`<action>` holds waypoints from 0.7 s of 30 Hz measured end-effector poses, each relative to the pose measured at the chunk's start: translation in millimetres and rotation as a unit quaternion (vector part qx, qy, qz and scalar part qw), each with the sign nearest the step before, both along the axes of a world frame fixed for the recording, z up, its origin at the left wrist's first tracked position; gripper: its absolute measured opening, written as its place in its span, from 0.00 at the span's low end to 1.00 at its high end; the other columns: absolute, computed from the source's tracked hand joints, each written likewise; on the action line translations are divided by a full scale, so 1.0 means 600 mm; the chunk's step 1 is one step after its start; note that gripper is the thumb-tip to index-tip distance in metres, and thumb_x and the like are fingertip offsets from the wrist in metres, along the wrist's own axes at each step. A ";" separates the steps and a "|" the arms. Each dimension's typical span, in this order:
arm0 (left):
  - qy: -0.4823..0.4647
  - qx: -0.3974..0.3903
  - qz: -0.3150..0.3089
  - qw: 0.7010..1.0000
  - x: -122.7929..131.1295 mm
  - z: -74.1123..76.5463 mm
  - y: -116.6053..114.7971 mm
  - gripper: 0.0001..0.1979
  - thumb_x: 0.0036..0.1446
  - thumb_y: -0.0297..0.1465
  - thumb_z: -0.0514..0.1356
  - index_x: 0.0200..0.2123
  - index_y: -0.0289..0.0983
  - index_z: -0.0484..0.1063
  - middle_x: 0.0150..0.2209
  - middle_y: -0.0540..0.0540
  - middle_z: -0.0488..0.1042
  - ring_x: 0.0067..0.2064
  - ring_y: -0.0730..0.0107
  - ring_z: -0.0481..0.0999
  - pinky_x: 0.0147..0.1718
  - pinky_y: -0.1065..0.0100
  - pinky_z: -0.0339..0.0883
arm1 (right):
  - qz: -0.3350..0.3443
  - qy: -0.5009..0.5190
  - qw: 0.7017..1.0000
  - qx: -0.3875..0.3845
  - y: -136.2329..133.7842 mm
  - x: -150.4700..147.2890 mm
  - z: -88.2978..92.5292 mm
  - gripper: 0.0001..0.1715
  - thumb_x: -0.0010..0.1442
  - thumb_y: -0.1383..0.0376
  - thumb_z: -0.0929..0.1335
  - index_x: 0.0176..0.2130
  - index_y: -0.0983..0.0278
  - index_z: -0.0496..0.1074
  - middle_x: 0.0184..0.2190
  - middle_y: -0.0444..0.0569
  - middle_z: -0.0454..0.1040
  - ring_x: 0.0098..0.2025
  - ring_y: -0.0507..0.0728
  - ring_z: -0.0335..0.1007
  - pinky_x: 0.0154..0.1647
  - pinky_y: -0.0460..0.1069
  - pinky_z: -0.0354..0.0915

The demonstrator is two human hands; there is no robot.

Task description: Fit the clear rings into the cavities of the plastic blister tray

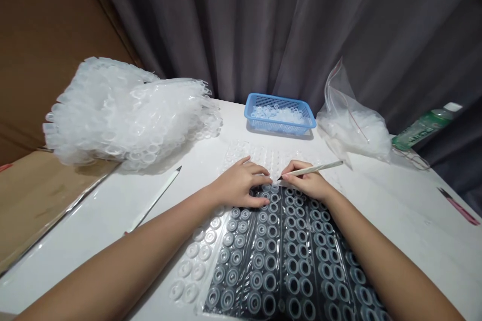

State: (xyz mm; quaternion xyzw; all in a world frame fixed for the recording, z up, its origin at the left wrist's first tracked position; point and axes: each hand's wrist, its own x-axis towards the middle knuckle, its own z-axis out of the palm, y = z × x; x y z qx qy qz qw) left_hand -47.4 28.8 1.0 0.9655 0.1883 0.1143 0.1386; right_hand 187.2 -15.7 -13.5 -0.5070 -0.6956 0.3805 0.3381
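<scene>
My right hand (307, 180) grips a pale pencil (324, 166), its dark tip pointing down and left at the far end of a clear plastic sheet (276, 246). The sheet carries rows of round, translucent ring-shaped pieces, and a black backing lies under much of it. Across the same sheet rests my left hand (243, 183), fingers spread, just left of the pencil tip and holding nothing. Past both hands the clear sheet continues over the white table, where its round shapes are faint. Whether the tip touches a ring is hard to make out.
A blue basket (280, 128) with small clear pieces stands at the back. Left of it is a big heap of clear plastic sheets (128, 110). On the right are a zip bag (356, 130), a green bottle (424, 128) and pink tweezers (459, 206). Another pencil (160, 194) lies left.
</scene>
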 end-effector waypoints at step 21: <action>0.001 0.001 0.000 1.000 0.004 -0.001 0.004 0.21 0.52 0.44 0.61 0.49 0.47 0.72 0.49 0.47 0.72 0.48 0.59 0.71 0.57 0.46 0.51 | 0.051 -0.065 0.997 0.001 -0.004 -0.001 0.017 0.05 0.57 0.65 0.67 0.32 0.62 0.73 0.31 0.45 0.76 0.34 0.53 0.71 0.35 0.47 0.64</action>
